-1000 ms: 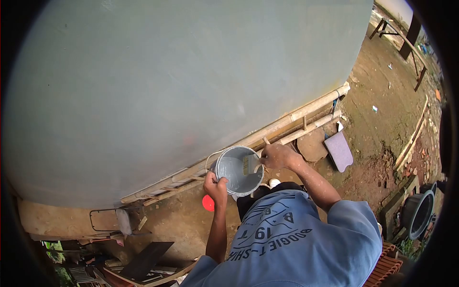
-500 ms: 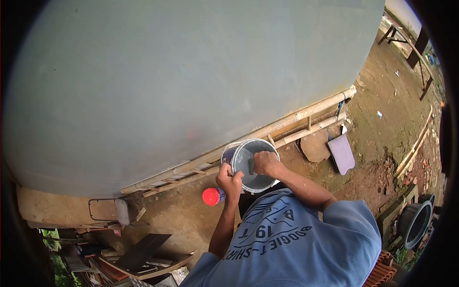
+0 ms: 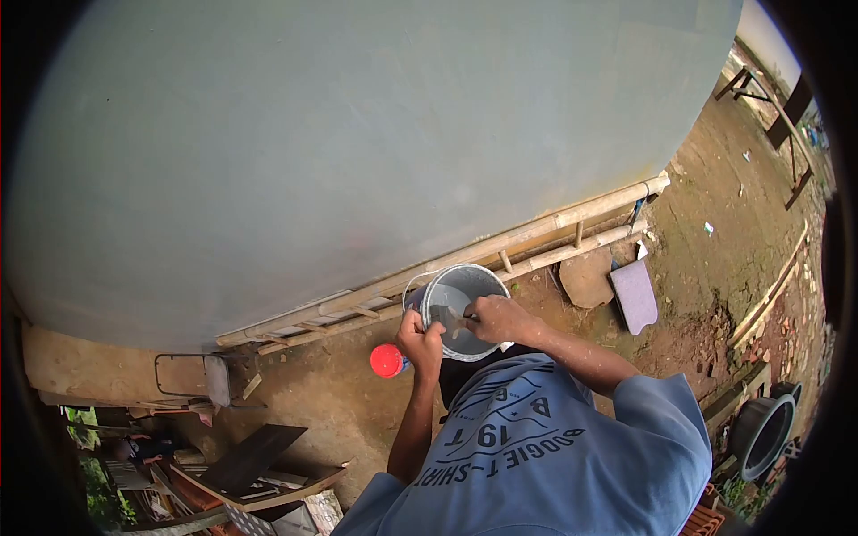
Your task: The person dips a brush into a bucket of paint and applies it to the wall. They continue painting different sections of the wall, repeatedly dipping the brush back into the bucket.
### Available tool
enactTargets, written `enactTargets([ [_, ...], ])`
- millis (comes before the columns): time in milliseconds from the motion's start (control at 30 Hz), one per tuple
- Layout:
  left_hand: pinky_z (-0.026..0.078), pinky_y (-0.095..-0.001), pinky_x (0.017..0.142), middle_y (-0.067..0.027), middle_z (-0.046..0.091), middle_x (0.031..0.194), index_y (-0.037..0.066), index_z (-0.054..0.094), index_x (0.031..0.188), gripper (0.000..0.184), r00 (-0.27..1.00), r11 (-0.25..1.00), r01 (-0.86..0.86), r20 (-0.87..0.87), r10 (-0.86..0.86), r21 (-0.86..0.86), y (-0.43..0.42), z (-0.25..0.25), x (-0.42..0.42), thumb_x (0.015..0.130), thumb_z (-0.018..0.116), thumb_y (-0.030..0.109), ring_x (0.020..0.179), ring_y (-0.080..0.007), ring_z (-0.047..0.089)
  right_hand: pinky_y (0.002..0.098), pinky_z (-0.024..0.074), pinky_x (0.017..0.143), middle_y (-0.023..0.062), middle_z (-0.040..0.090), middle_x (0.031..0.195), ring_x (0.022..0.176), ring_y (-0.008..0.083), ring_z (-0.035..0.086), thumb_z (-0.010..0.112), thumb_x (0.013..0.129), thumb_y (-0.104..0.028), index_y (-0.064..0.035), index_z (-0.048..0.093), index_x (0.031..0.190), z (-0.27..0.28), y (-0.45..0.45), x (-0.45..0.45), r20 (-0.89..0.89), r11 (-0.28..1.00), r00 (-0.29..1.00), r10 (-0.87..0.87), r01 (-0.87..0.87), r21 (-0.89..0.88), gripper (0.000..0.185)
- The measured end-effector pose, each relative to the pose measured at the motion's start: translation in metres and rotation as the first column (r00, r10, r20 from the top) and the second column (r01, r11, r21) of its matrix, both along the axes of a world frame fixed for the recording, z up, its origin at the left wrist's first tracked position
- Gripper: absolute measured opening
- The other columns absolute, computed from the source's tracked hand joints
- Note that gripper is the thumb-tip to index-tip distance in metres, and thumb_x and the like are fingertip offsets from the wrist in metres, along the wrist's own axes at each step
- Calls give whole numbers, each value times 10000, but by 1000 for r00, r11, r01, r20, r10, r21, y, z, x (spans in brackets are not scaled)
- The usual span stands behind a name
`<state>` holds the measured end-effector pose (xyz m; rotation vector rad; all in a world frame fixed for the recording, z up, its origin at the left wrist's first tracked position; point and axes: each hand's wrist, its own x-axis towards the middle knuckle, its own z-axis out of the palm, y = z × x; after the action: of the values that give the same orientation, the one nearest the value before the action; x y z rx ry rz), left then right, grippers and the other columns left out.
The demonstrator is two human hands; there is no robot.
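A grey bucket (image 3: 487, 277) with a pale, smeared rim and a wire handle is tilted in front of my body, with greyish material inside. My left hand (image 3: 420, 344) is closed on its left rim, thumb over the edge. Inside the opening, my right hand (image 3: 496, 320) is closed round a small flat tool (image 3: 444, 316) with a grey end, which looks like a scraper; its exact kind is hard to make out. To the left of the bucket, a small red-topped container (image 3: 386, 360) stands on the ground.
A large smooth grey wall (image 3: 375, 134) rises ahead. Along its foot lies a bamboo ladder (image 3: 572, 214). A purple board (image 3: 635, 297) lies at right, a dark basin (image 3: 764, 438) farther right. A metal-framed chair (image 3: 217, 380) and scrap wood (image 3: 259, 460) are at left.
The bucket has shifted slightly left and tilted more. My right hand has drawn back towards the near rim, and the tool shows more. The view has turned a little.
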<state>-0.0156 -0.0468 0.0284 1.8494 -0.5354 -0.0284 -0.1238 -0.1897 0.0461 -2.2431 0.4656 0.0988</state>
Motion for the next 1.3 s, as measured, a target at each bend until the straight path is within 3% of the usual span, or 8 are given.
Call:
enactTargets([
  [100, 264, -307, 468, 25, 252, 560, 43, 320, 608, 299, 999, 999, -43, -15, 44, 4, 8, -19, 8, 556, 599, -49, 527, -110, 267, 476, 527, 835, 252, 691, 881, 900, 402, 673, 640, 856, -284, -49, 740, 992, 11, 2, 2, -25, 993, 998, 60, -57, 107, 289],
  [433, 271, -343, 483, -9, 265, 559, 30, 321, 604, 313, 988, 988, -154, -23, 153, -24, 27, -34, 24, 538, 622, -28, 520, -154, 287, 440, 532, 799, 223, 703, 921, 872, 378, 686, 614, 893, -298, -73, 735, 1049, -16, 6, 6, -67, 962, 996, 51, -31, 272, 299],
  [533, 263, -360, 485, -22, 263, 548, 23, 333, 602, 315, 985, 985, -170, -20, 169, -14, 29, -38, 29, 530, 637, -14, 507, -172, 285, 443, 531, 792, 219, 704, 933, 879, 377, 684, 626, 890, -323, -88, 736, 1057, -9, 16, 4, -84, 988, 993, -79, 89, 126, 309],
  [633, 266, -358, 488, -24, 263, 552, 22, 338, 603, 308, 982, 983, -186, -27, 185, 2, 31, -39, 31, 532, 635, -15, 510, -173, 283, 448, 530, 800, 210, 705, 939, 895, 378, 680, 648, 879, -347, -104, 739, 1054, -29, 10, 9, -59, 924, 997, 43, -17, 382, 313],
  [733, 271, -355, 492, -24, 262, 557, 22, 342, 606, 304, 981, 981, -193, -33, 193, -12, 34, -43, 36, 534, 635, -15, 516, -175, 281, 441, 531, 803, 203, 709, 937, 892, 366, 684, 663, 873, -355, -113, 743, 1049, -25, 22, 10, -57, 978, 990, -132, 139, 155, 310],
  [1133, 277, -309, 516, 12, 254, 609, 45, 307, 612, 324, 966, 969, -246, -77, 245, -8, 45, -46, 54, 533, 605, -53, 568, -132, 281, 431, 530, 815, 207, 708, 937, 893, 360, 688, 665, 876, -310, -106, 739, 1049, -12, 30, 24, -65, 974, 998, 6, 9, 225, 278],
  [1233, 280, -292, 527, 30, 254, 625, 55, 297, 611, 328, 963, 967, -253, -98, 250, -14, 47, -44, 58, 540, 591, -71, 587, -115, 283, 406, 533, 789, 187, 714, 858, 846, 312, 701, 660, 866, -291, -78, 731, 1040, -27, 27, 27, -55, 968, 990, -130, 138, 209, 285],
  [1300, 281, -298, 528, 24, 257, 625, 51, 301, 617, 336, 956, 961, -275, -110, 272, -10, 52, -47, 67, 549, 611, -58, 589, -120, 282, 375, 524, 729, 149, 706, 806, 773, 262, 682, 646, 878, -279, -49, 728, 1018, -51, 9, 27, -89, 868, 966, -242, 256, 426, 282],
])
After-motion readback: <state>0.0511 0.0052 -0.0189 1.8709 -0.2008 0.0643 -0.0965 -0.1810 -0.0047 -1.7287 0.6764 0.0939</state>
